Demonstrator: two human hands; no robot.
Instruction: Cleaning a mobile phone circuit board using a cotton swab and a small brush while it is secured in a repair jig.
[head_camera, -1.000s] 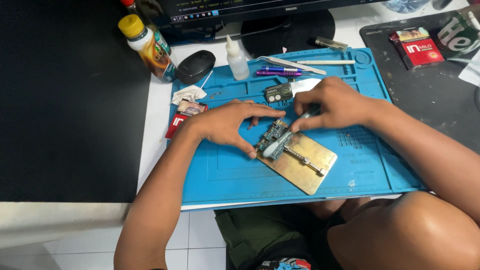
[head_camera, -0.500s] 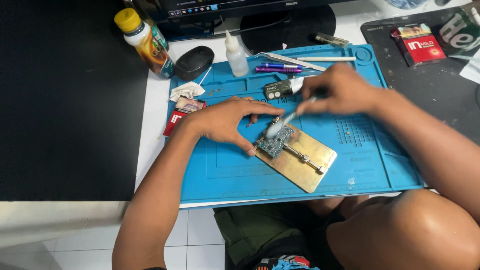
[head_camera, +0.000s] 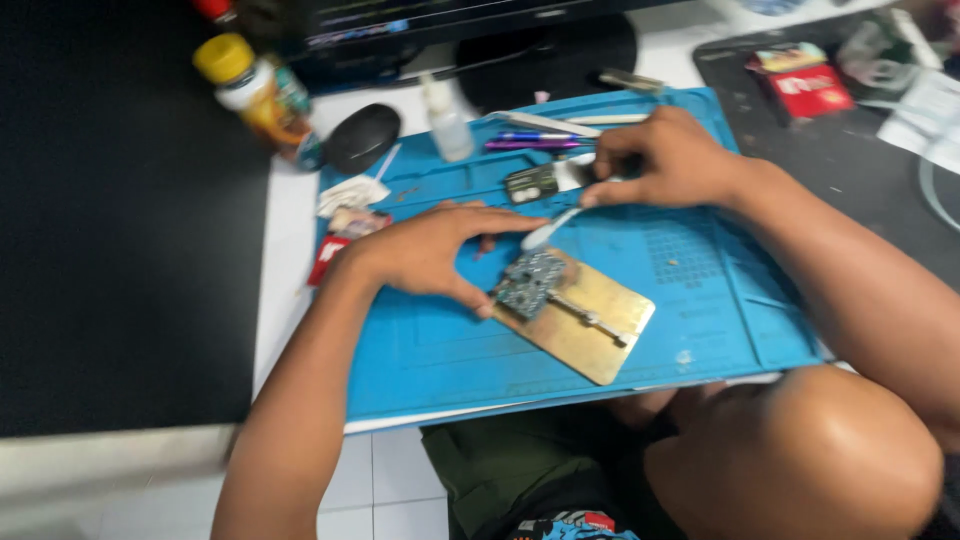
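Here, left hand: my fingers curl loosely, steadying the circuit board.
Right hand: fingers pinch a white-tipped tool.
Board: on the brass plate, blue mat.

A white desk stands over a white tiled floor, with a black surface alongside.

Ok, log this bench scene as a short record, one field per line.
surface: blue work mat on a white desk
left hand: steadies a small circuit board
board mount: brass holder plate, board at its left end
right hand: grips a white-tipped tool, tip above the board
behind mat: yellow-capped bottle, clear dropper bottle, purple pen
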